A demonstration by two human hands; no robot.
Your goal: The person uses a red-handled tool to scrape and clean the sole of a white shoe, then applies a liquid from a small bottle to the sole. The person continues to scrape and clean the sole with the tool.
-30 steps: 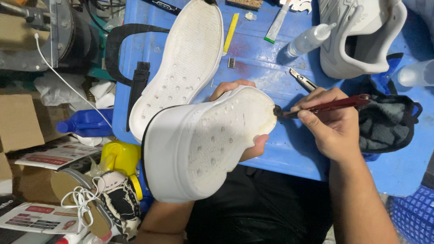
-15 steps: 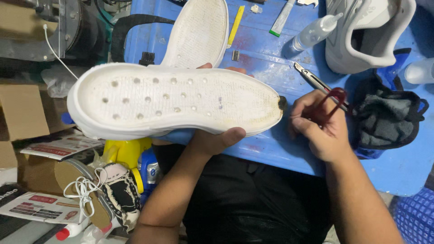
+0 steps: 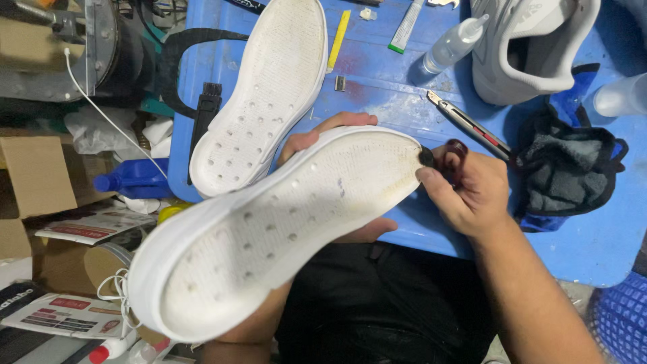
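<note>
White rubber sole (image 3: 283, 229) rests in my left hand (image 3: 330, 138), gripped from beneath and tilted above the blue tabletop (image 3: 606, 236). My right hand (image 3: 465, 189) pinches a dark-tipped brush (image 3: 441, 156) against its end edge; short, light strokes along the rim should keep the coat even. Behind stands a clear squeeze bottle (image 3: 453, 46); its contents are hard to make out, perhaps a clear liquid.

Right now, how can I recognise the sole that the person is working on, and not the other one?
Find the blue table. Two white soles are there: one sole lies flat on it. The held sole is raised in the left hand, its yellowed tip touching the brush in the right hand.
</note>
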